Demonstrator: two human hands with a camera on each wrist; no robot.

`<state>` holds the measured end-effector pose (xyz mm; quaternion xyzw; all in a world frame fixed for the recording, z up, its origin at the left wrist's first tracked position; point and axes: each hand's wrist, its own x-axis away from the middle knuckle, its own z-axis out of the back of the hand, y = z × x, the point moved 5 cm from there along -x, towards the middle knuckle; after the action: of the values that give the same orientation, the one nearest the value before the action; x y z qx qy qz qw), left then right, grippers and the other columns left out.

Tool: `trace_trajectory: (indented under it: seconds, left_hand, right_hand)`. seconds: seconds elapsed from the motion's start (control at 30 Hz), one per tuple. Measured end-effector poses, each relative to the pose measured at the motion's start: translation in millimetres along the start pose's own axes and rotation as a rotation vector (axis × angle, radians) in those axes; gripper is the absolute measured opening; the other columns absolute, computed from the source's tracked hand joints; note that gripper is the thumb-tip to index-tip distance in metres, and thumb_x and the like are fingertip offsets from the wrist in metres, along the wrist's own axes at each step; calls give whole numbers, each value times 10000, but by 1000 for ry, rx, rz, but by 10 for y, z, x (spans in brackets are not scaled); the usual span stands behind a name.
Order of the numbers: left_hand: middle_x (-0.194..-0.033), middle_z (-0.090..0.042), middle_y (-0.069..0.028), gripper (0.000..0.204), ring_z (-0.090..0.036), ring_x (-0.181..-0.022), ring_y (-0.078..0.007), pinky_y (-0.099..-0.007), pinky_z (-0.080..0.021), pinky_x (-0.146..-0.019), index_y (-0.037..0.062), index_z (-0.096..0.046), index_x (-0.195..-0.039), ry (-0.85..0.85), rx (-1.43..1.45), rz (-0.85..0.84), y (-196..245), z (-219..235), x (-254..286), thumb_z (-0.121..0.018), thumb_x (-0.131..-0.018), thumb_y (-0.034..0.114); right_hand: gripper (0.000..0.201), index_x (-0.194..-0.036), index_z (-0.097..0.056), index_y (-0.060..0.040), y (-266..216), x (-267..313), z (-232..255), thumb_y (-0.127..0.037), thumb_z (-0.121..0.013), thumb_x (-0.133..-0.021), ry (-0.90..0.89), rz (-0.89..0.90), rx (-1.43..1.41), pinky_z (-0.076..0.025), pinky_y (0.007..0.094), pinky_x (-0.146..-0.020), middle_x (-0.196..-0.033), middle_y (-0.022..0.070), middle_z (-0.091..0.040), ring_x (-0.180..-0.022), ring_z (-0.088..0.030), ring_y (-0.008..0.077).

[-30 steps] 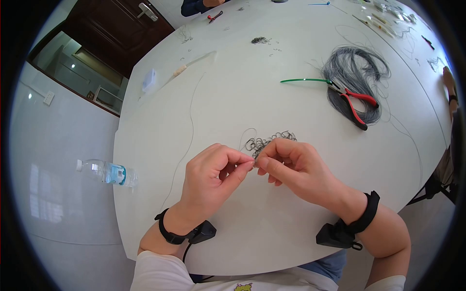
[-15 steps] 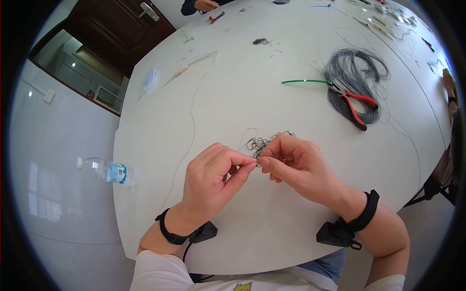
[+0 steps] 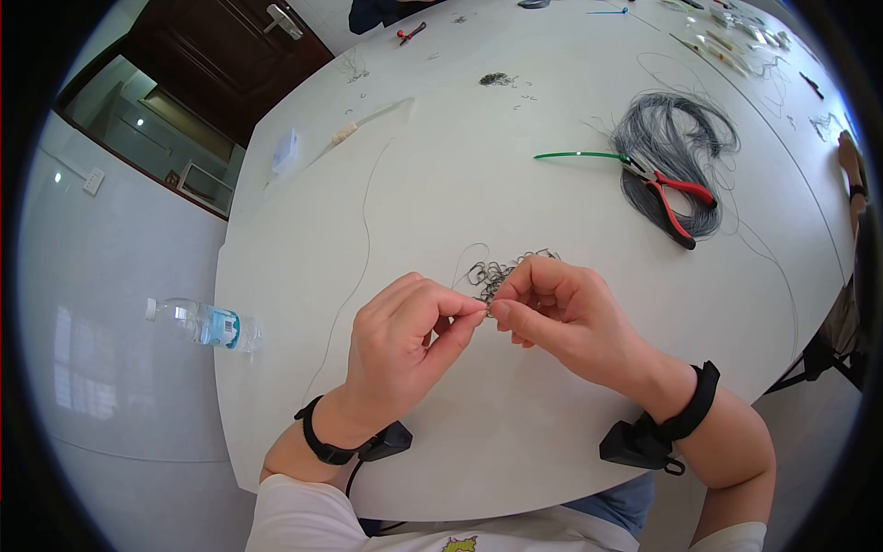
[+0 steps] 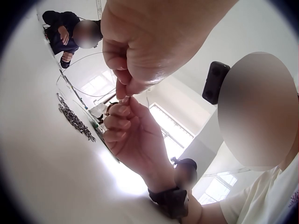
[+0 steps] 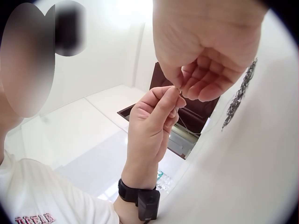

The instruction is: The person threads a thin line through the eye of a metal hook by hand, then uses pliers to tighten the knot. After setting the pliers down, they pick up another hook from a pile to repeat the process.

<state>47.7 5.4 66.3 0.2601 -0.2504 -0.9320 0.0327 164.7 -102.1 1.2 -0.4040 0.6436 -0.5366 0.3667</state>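
My left hand (image 3: 405, 327) and right hand (image 3: 575, 313) meet fingertip to fingertip over the table. Between its thumb and index finger, the left hand pinches a thin grey line, part of which hangs from that hand as a strand (image 5: 187, 128) in the right wrist view. Right thumb and index finger pinch a tiny piece at the same spot; the fingertips hide it, and I cannot tell its kind. Just behind the hands lies a pile of small curved metal hooks (image 3: 490, 274), partly covered by the right hand. The same hook pile (image 4: 77, 123) shows beside the hands in the left wrist view.
Red-handled pliers (image 3: 676, 198) lie on a grey bundle of line (image 3: 658, 115) with a green cable tie (image 3: 575, 153). A long strand (image 3: 366, 230) runs across the left side. A second dark pile (image 3: 497, 79) sits farther back. A water bottle (image 3: 202, 325) is at far left.
Both hands shifted slightly to the right early on, fingertips still together; since half a second ago they have hardly moved. Across the table, another person's hand has dropped out of sight.
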Motion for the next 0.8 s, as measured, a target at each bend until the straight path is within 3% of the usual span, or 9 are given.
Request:
trace_trajectory:
  seconds: [0.37,0.43,0.6,0.67,0.8]
  left_hand:
    - [-748,-669,-14,135,-561,-615,-130,-243,-436,-476,56,-663,-841,11,31,3,-8,6,3,-743,-803,-46]
    - [-768,-667,-25,95,-548,-612,-77,-208,-431,-530,41,-673,-861,-9,34,-1,-12,3,7,-719,-843,-40]
    - [-751,-662,-18,116,-550,-610,-102,-226,-430,-503,49,-666,-851,-2,27,-1,-6,0,-1,-733,-822,-41]
    - [-735,-657,-11,140,-552,-609,-127,-246,-428,-475,58,-660,-842,13,26,-2,-7,1,0,-744,-801,-47]
    - [-732,-655,-9,143,-550,-606,-127,-247,-425,-474,60,-660,-842,12,23,-1,-6,4,5,-744,-800,-48]
  right_hand:
    - [217,-952,-648,-8,-25,4,-19,-225,-632,-952,-4,-17,-18,-445,238,-598,-796,15,-660,-662,-556,64]
    - [215,-952,-647,-7,-16,4,-16,-222,-633,-952,-9,-14,-10,-445,237,-598,-796,15,-661,-664,-557,64]
    - [181,-959,-608,-9,-29,4,-22,-186,-636,-982,-54,-33,13,-488,231,-663,-832,14,-642,-726,-580,65]
    - [202,-952,-649,-7,-15,4,-19,-208,-640,-950,-13,-5,-5,-441,232,-597,-794,15,-662,-657,-549,64]
    - [204,-954,-648,-6,-13,5,-15,-210,-642,-950,-10,-8,2,-441,234,-596,-792,16,-662,-657,-547,63]
